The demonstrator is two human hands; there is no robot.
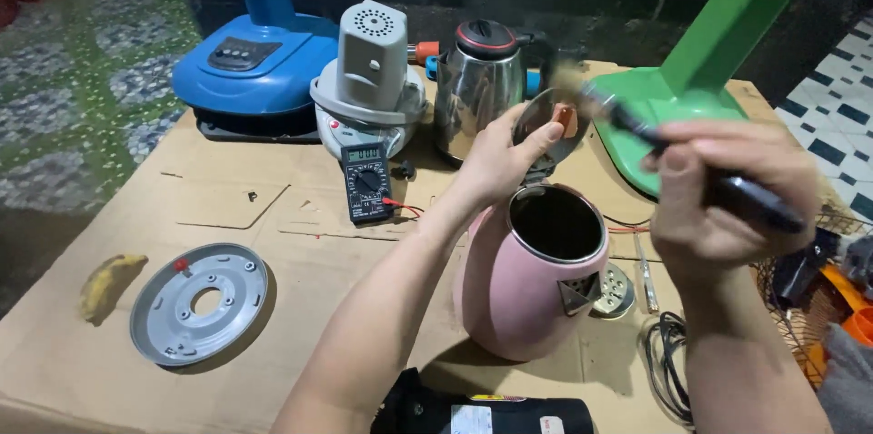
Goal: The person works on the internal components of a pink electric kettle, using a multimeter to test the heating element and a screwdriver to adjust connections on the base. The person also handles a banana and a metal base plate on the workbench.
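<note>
Cardboard bench point(227, 206): pink kettle point(527, 288) upright, mouth up; right hand point(727, 197) brush point(637, 125) slanting up-left

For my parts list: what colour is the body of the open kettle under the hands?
Pink; the kettle body shows best in the head view, its inside dark.

A kettle point(532, 275) stood mid-tabletop point(273, 216), with a round base plate point(198, 304) to its left. Behind stood a multimeter point(366, 183) and a second kettle point(477, 79); cables point(668, 361) lay right.
</note>
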